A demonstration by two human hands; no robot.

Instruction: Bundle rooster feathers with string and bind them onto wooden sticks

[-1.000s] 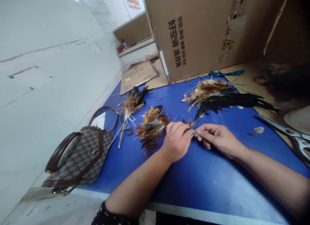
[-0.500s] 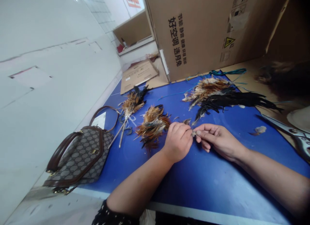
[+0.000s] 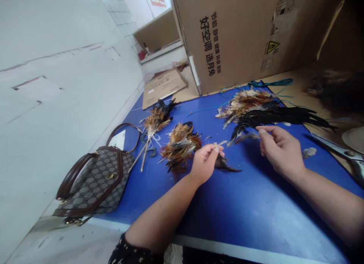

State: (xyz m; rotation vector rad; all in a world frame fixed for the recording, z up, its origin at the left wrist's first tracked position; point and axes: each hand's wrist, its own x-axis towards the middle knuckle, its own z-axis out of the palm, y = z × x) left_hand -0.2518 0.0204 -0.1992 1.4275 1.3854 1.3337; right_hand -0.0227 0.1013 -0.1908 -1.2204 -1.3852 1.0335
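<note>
Pinching a dark feather between thumb and fingers, the left hand is apart from the right hand above a blue desk. The held feather slopes away from the left fingers, its dark tip pointing rightward, toward the person's right side. Thumb and forefinger of the right hand are drawn together at the near edge of the long black feathers; whether they grip one cannot be told. The right is the nearer hand to those feathers, which lie just beyond its fingertips, their long axis running left to right. Behind them sits a brown feather pile. A brown bundle lies beside the left hand, scissors to the right.
</note>
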